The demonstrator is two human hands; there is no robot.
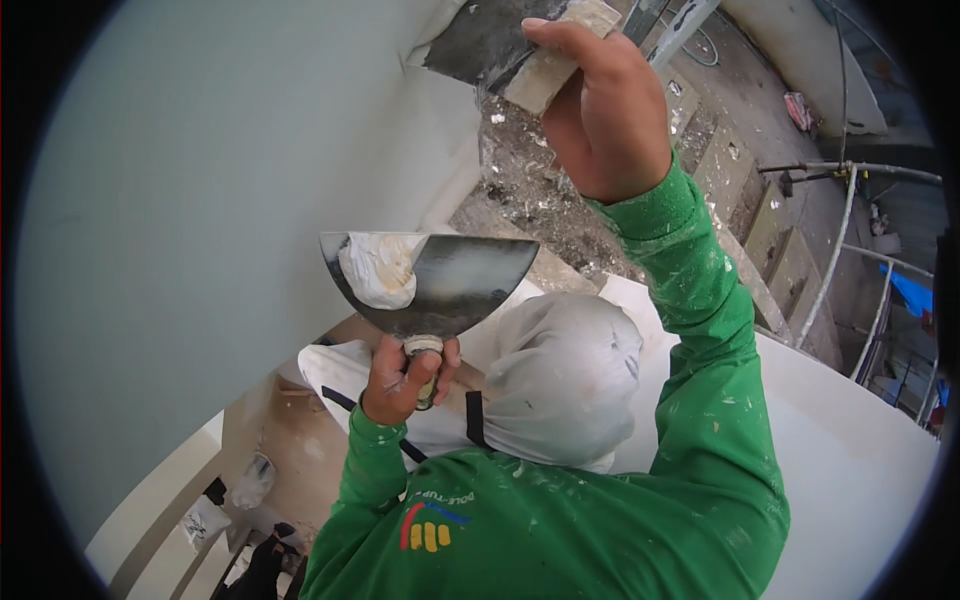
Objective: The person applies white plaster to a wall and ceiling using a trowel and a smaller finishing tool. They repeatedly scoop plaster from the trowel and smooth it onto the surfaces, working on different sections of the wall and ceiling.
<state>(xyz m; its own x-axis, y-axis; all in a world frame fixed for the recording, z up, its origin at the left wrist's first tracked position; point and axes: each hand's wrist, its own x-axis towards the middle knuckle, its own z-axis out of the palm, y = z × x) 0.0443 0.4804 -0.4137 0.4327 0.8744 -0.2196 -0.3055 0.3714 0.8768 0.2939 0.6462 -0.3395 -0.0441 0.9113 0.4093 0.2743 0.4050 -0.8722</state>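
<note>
My left hand [405,380] is wrapped around the handle of a wide putty knife [460,285]. Its curved steel blade faces up and carries a thick lump of white putty [380,270], close to the smooth pale wall. Raised at the top, my right hand [615,115] grips a flat beige bar-shaped tool [560,60], crusted along its edge, with the thumb across it. Beside that tool lies a dark grey flat surface [480,40]; I cannot tell whether it is the tool's blade. White specks dot my green sleeves.
The grey-white wall [220,200] fills the left side. A rounded white cloth bulge [565,380] with black straps sits before my green shirt. Below are debris-strewn ground [530,180] and planks [770,235]. Metal scaffold tubes [840,250] stand at right; plastic bags [253,480] lie lower left.
</note>
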